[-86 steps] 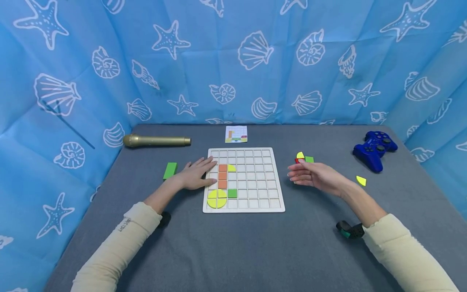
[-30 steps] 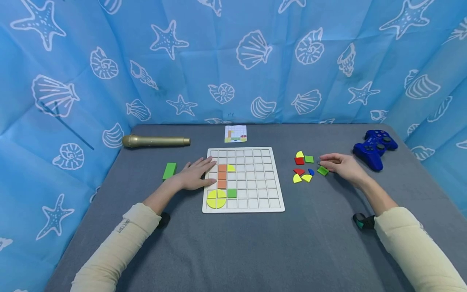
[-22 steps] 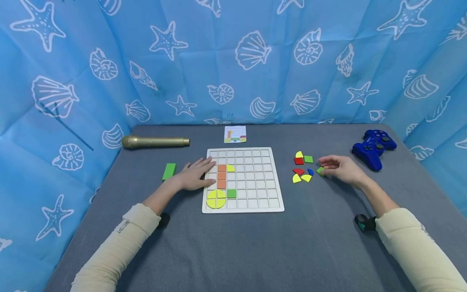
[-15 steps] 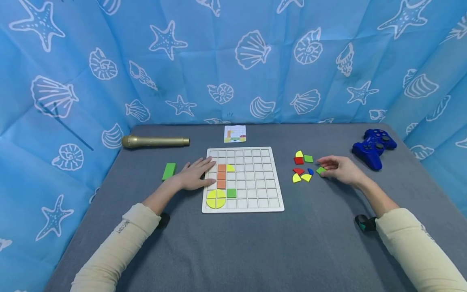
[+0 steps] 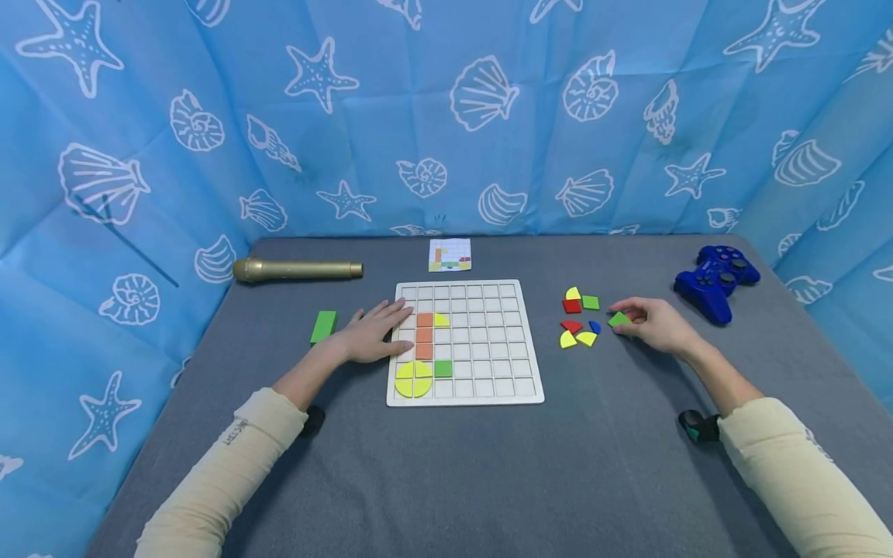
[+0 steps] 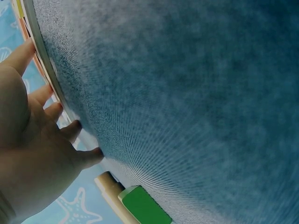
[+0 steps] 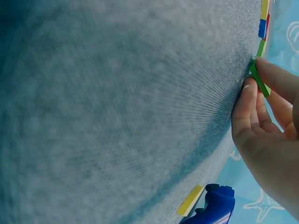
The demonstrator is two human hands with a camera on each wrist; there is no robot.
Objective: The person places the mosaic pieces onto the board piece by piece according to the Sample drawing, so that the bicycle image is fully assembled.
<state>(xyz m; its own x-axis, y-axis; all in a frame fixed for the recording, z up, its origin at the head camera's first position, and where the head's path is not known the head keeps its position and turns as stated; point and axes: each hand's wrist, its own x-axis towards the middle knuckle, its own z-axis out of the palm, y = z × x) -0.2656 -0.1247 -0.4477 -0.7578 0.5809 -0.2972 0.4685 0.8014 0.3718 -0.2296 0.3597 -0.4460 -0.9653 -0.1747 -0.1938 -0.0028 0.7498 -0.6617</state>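
Observation:
My left hand (image 5: 373,335) rests with spread fingers on the left edge of the white grid board (image 5: 488,353). On that board lie several orange square tiles (image 5: 424,335), a yellow circle of quarter pieces (image 5: 415,380), a lone yellow quarter piece (image 5: 441,320) and a green square tile (image 5: 443,369). Right of the board, my right hand (image 5: 656,324) pinches another green square tile (image 5: 618,319) between thumb and fingers. The right wrist view shows this green tile (image 7: 259,80) tilted in the grip. Beside it are loose red, yellow, green and blue pieces (image 5: 571,328).
A small pattern card (image 5: 449,255) lies behind the board. A gold microphone (image 5: 298,270) and a green block (image 5: 324,327) are at left, a blue game controller (image 5: 717,283) at right. Near the controller sits a yellow piece (image 7: 190,200), hidden in the head view by my right arm.
My right hand has moved right from above the loose pieces, uncovering them. It has taken hold of a green square tile and turned it slightly. My left hand has stayed put.

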